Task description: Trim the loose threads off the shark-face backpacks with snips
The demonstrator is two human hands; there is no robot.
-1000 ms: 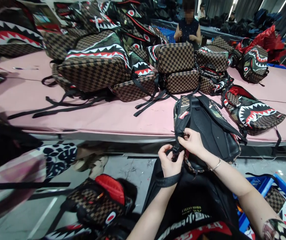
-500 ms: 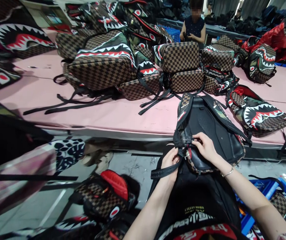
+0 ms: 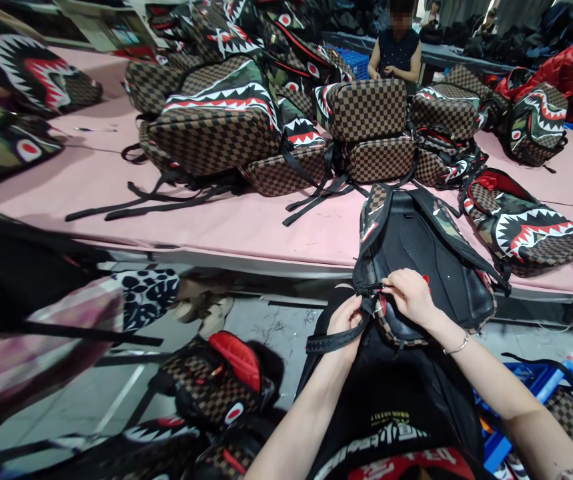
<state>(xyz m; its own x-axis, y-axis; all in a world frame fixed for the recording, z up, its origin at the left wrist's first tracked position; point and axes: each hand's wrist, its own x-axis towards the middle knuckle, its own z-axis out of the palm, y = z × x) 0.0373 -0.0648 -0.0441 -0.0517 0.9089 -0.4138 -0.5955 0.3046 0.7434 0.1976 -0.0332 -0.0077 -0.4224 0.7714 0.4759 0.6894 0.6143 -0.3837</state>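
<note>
A backpack [image 3: 411, 247] leans against the pink table's edge and my lap, its black padded back and shoulder straps facing me. At its lower left corner my left hand [image 3: 346, 321] is closed around a black webbing strap [image 3: 333, 341], whose loose end hangs over the wrist. Close beside it, my right hand [image 3: 409, 297] is pinched at the lower end of the shoulder strap. A small dark piece juts from those fingertips, and a red bit [image 3: 427, 283] shows behind the knuckles. What exactly the right fingers grip is too small to make out.
Checkered shark-mouth backpacks [image 3: 216, 133] are piled along the pink table [image 3: 206, 233]. Another backpack [image 3: 531, 223] lies just right of mine. More bags [image 3: 216, 380] sit low on the left; a blue crate [image 3: 511, 420] stands at my right. A person [image 3: 396, 50] stands across the table.
The right hand has shifted slightly at the strap end, and a red bit now shows behind it. The left hand keeps its hold on the webbing. The view has turned slightly left.
</note>
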